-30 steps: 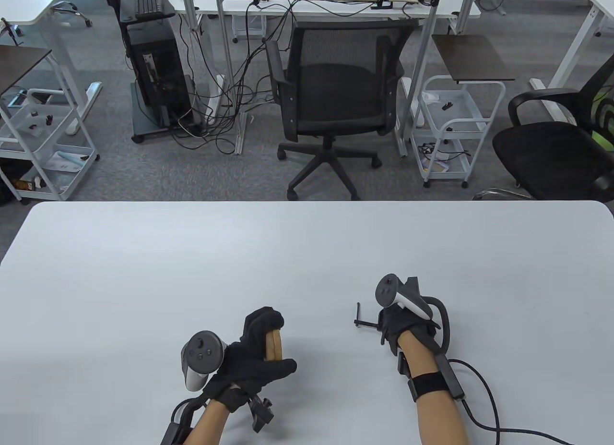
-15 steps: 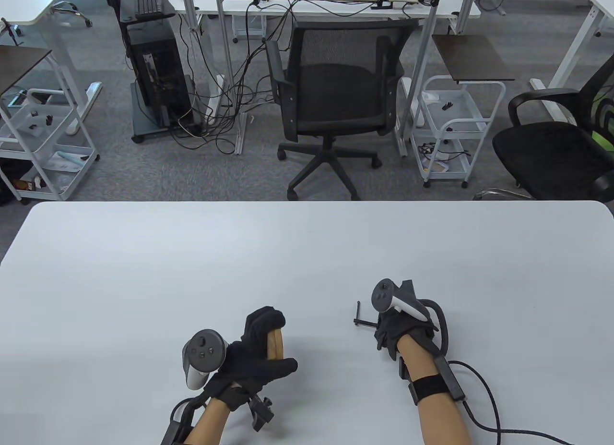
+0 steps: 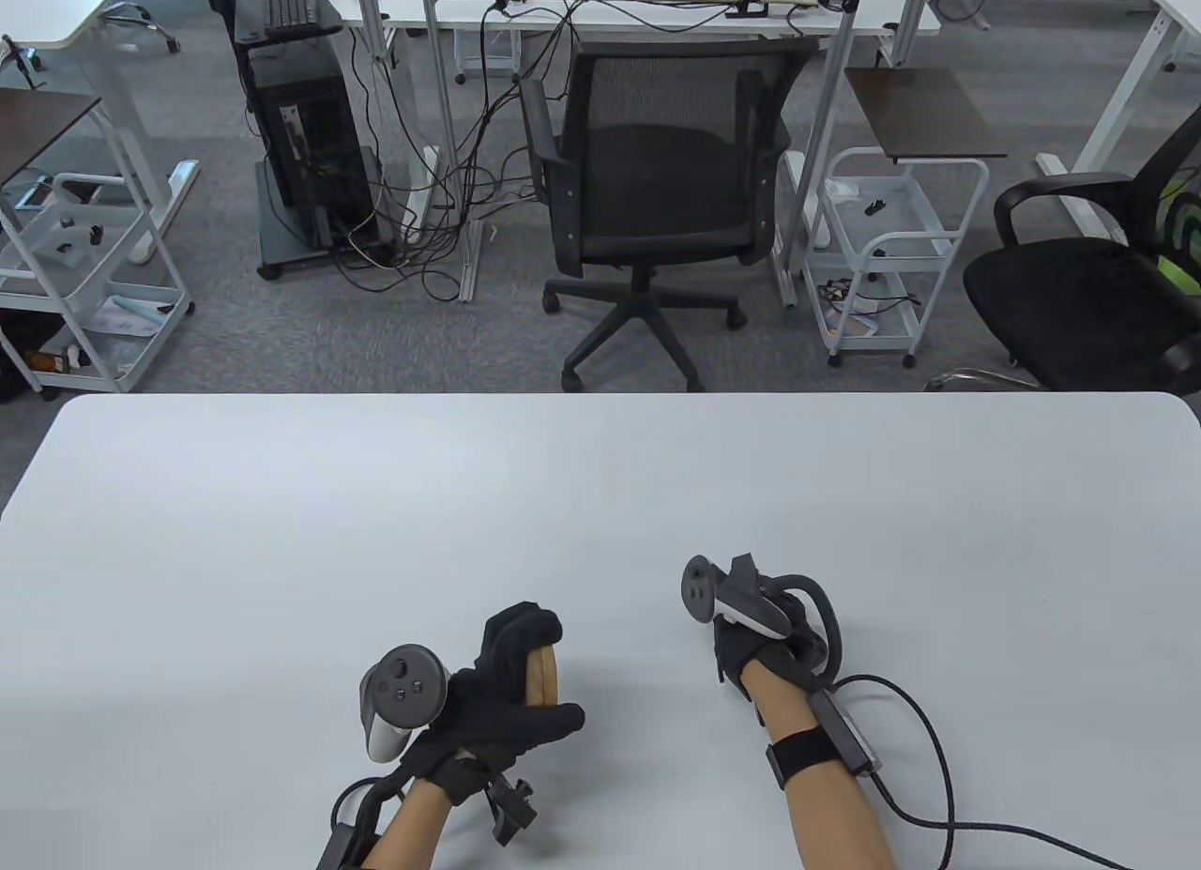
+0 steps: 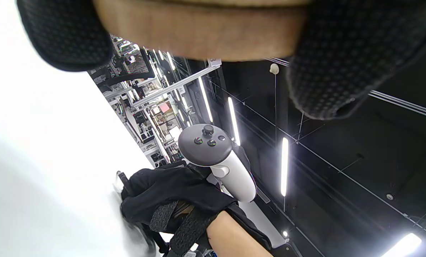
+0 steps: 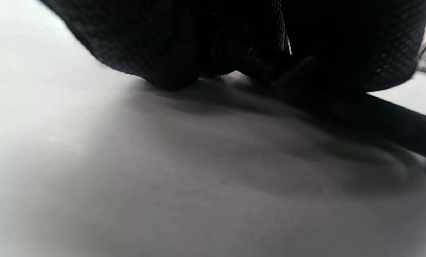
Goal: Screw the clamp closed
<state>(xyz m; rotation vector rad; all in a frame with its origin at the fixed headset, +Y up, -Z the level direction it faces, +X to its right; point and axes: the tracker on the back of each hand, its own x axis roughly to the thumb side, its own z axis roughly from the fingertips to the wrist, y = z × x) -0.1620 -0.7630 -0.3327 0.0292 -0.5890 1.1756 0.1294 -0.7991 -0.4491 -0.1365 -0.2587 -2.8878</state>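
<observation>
Rightmost of the two hands (image 3: 751, 640) has slid toward lower centre, covering the clamp (image 5: 255, 59) on the bench (image 3: 600, 495); its grip is unclear. Left hand (image 3: 511, 692) grips a wooden block (image 3: 539, 675)

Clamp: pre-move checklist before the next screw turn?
1. Right hand on the clamp: ok, it covers the clamp in the table view; dark metal shows under the fingers in the right wrist view.
2. Screw handle visible: not ok, hidden under the right hand in every view.
3. Jaw gap: cannot tell, no view shows it.
4. Left hand grips the wooden piece: ok.
5. Wooden piece in the clamp: not ok, it sits apart, left of the right hand.
6. Table around both hands: ok, bare where it shows.
</observation>
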